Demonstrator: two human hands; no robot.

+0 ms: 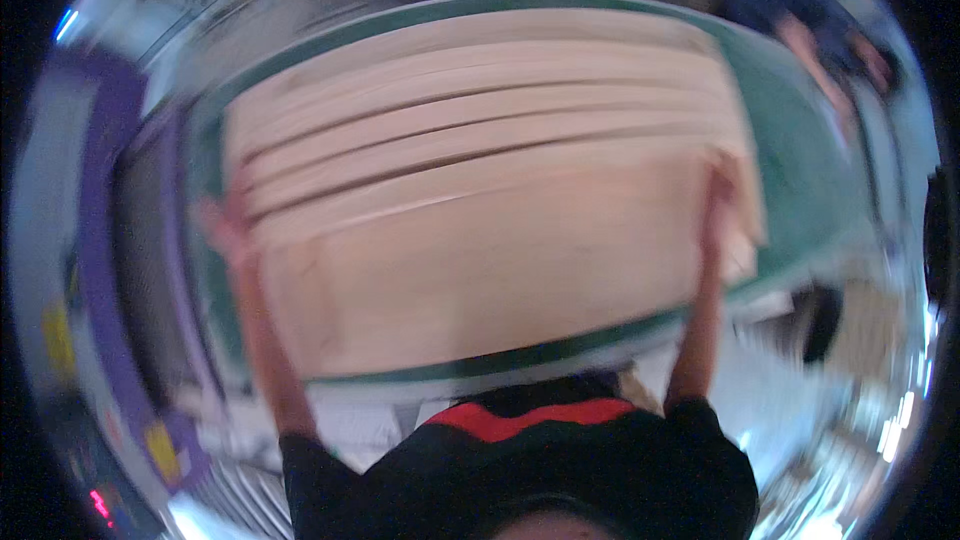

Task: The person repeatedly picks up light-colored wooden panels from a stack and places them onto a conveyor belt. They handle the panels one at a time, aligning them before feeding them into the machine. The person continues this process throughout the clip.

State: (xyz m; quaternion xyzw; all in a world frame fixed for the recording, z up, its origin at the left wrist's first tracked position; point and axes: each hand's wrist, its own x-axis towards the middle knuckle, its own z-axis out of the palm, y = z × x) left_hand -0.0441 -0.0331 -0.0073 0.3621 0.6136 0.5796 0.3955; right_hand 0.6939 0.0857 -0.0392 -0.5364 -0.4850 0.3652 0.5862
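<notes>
Pale wooden boards (pixel 480 270) lie overlapped in stepped layers, their long edges running left to right, on a green-topped table (pixel 800 170). My left hand (pixel 232 228) is at the left end of the boards, its fingers apart but smeared by motion. Whether it touches the wood I cannot tell. At the right end, my right hand (pixel 718 202) is over or against the edge of the nearest board. Its fingers are too blurred to show whether they grip it. Both arms reach forward, spread about as wide as the boards.
A purple-framed machine or rack (pixel 180 260) stands along the left. Another person (pixel 805 25) in dark clothing is beyond the table's far right corner, arms lowered. Brown stacked material (pixel 865 325) and a dark rounded object (pixel 822 323) sit at the right.
</notes>
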